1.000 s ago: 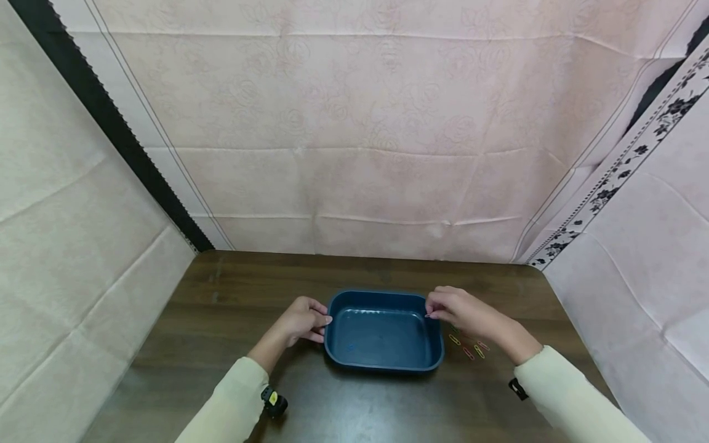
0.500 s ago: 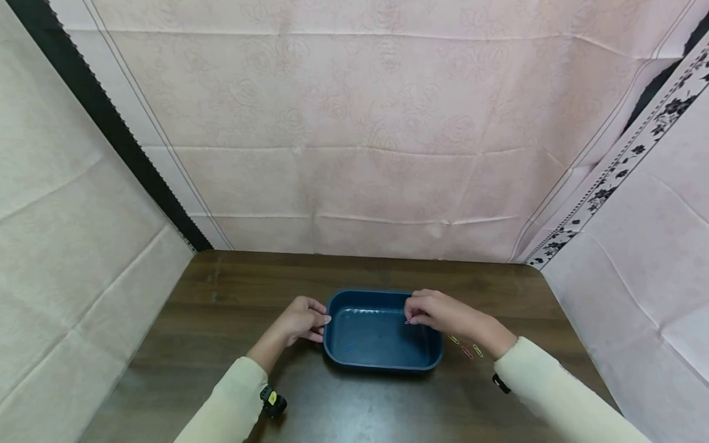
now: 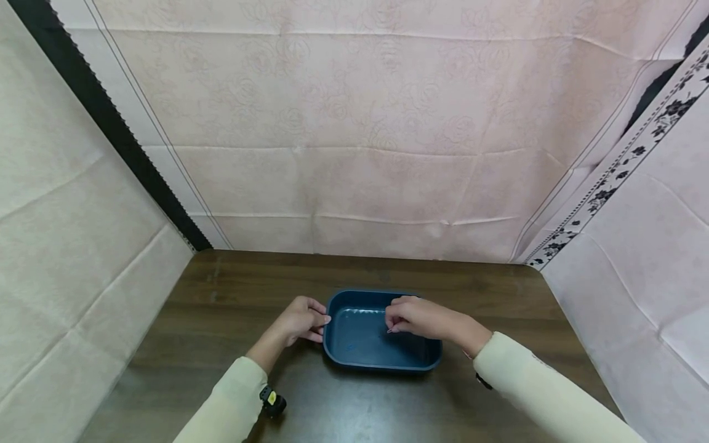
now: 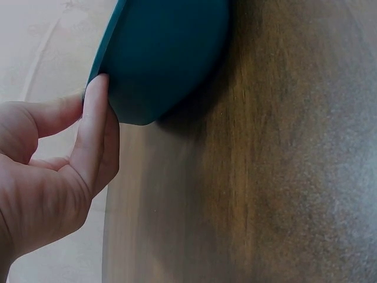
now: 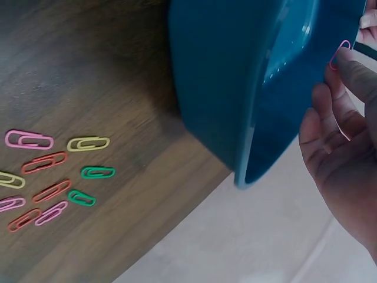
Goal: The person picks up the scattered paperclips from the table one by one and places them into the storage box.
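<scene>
A blue rectangular tray [image 3: 365, 351] sits on the wooden table. My left hand [image 3: 301, 321] pinches its left rim between thumb and fingers; the left wrist view shows this grip on the tray's edge [image 4: 101, 53] closely. Above the inside of the tray is my right hand [image 3: 423, 317], its thumb and forefinger pinching a pink paper clip [image 5: 339, 54]. In the right wrist view, several loose paper clips lie on the table beside the tray, among them a yellow paper clip [image 5: 88, 144] and a green paper clip [image 5: 98, 172]. In the head view my right arm hides most of these.
The brown wooden table [image 3: 249, 271] stands against a pale patterned cloth [image 3: 354, 123]. More cloth hangs at the left and right sides. A small black device [image 3: 272, 401] is strapped at the left sleeve.
My right hand has moved left from the tray's right rim to over its inside, carrying the paper clip. The left hand and the tray have stayed in place.
</scene>
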A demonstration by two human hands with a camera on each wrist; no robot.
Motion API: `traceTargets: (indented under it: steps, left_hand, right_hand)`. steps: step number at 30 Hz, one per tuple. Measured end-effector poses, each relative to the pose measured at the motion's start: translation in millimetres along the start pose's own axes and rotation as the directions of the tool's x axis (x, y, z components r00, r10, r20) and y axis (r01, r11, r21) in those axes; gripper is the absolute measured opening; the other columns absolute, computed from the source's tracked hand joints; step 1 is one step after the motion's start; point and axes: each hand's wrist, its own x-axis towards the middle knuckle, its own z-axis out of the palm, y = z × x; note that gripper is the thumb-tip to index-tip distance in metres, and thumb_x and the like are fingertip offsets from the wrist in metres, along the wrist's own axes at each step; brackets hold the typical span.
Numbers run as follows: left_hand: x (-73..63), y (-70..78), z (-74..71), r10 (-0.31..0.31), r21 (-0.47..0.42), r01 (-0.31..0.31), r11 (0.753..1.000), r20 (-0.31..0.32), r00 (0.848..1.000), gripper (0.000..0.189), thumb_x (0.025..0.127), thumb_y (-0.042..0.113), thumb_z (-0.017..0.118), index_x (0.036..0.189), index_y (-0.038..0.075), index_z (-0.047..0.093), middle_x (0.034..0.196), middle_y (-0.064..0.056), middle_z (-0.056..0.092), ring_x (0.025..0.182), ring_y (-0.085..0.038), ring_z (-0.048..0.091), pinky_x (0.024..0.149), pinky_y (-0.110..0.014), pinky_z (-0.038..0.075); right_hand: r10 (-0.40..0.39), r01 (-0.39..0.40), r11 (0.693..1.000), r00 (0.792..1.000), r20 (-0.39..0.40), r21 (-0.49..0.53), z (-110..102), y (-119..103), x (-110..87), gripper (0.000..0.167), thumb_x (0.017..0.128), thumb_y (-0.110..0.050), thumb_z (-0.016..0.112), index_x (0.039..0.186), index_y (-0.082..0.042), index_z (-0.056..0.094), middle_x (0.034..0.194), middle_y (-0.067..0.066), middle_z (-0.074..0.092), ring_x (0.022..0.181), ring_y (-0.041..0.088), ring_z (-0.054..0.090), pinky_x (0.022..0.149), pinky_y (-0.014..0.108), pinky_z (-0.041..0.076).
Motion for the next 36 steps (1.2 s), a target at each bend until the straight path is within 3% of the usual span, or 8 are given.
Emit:
traceTargets:
  steps: [13,28,36]
  left_hand:
    - [0.5,-0.3,-0.2,0.005,-0.006,-0.005,1.0,0.009,1.0,0.027,0.1,0.003,0.065,0.122,-0.01,0.059,0.104,-0.026,0.064,0.075,-0.024,0.067,0.07,-0.039,0.067]
    - [1.8,-1.2,-0.2,0.012,-0.03,-0.012,0.999,0.013,1.0,0.024,0.099,0.001,0.065,0.119,-0.01,0.058,0.098,-0.024,0.063,0.074,-0.024,0.065,0.067,-0.038,0.067]
    - [0.6,0.6,-0.7,0.008,-0.012,-0.008,1.0,0.013,1.0,0.025,0.099,0.003,0.066,0.12,-0.009,0.059,0.101,-0.025,0.064,0.076,-0.025,0.066,0.068,-0.038,0.067]
  right_hand:
    - [-0.017,0.016,1.0,0.993,0.115,0.01,10.7,-5.4,23.3,0.005,0.101,-0.019,0.068,0.098,-0.015,0.069,0.091,-0.009,0.059,0.083,0.003,0.052,0.075,0.016,0.051]
    - [-0.051,0.048,0.999,0.982,0.179,0.022,21.1,-8.8,41.3,0.008,0.1,-0.013,0.068,0.094,-0.017,0.069,0.086,-0.008,0.063,0.075,0.002,0.053,0.069,0.015,0.051]
    - [-0.017,0.021,1.0,0.972,0.235,-0.013,25.4,-10.9,48.2,0.007,0.101,-0.015,0.068,0.094,-0.018,0.07,0.085,-0.009,0.064,0.075,0.002,0.055,0.069,0.014,0.052]
